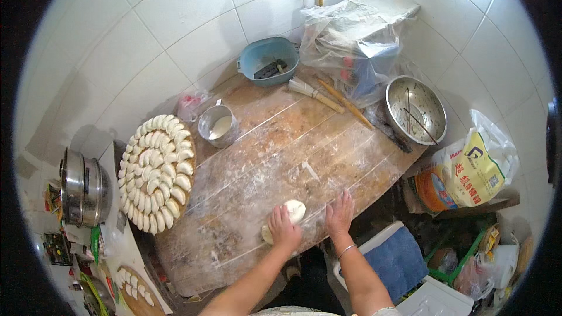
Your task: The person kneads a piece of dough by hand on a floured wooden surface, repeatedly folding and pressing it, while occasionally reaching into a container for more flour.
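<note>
A pale lump of dough (295, 210) lies on the floured wooden board (257, 175) near its front edge. My left hand (284, 229) is over the dough, its fingers curled down onto it; the dough shows past the fingertips and at the left side of the hand. A little to the right, my right hand (339, 215) rests near the board's edge, apart from the dough. Its fingers are stretched forward and it holds nothing. Patches of white flour cover the board around both hands.
A round tray of dumplings (157, 174) sits at the left. Behind are a metal cup (218, 126), a blue basin (268, 61), a rolling pin (345, 103), a brush (317, 95) and a steel bowl (416, 110). A flour sack (468, 167) stands right; a blue-seated chair (395, 263) is below.
</note>
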The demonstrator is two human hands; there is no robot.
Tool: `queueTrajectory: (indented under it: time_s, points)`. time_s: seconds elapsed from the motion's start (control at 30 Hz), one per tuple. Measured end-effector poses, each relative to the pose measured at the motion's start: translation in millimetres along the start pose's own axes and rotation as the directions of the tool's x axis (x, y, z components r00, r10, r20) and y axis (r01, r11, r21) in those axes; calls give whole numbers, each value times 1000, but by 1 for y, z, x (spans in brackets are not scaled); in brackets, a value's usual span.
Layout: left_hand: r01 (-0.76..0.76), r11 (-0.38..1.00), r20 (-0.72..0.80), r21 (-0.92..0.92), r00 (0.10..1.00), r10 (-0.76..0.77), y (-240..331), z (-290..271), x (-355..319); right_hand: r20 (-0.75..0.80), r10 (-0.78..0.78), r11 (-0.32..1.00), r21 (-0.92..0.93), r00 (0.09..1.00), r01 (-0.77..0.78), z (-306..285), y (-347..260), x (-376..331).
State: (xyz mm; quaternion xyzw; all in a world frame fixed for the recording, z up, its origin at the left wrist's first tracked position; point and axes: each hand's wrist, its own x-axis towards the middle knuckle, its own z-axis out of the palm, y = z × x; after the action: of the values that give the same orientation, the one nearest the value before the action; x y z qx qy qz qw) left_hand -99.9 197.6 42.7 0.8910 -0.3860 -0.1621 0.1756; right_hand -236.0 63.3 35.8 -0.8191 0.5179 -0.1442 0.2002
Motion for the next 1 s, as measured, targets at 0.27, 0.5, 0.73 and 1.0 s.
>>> queueTrajectory:
  time_s: [0.27, 0.5, 0.73, 1.0]
  points:
    - [-202, 975, -67, 90, 976, 209, 19, -4, 57, 48, 5, 997, -77, 999, -2, 8, 18, -2]
    - [63, 990, -43, 123, 997, -58, 40, -1, 120, 56, -29, 996, -86, 998, 34, 2, 15, 8]
    - [440, 724, 139, -531, 888, -438, 38, 16, 99, 44, 47, 984, 171, 998, -54, 12, 12, 18]
    - [-130, 785, -132, -606, 989, 62, 65, 9, 69, 245, -9, 695, 698, 970, -170, -5, -4, -2]
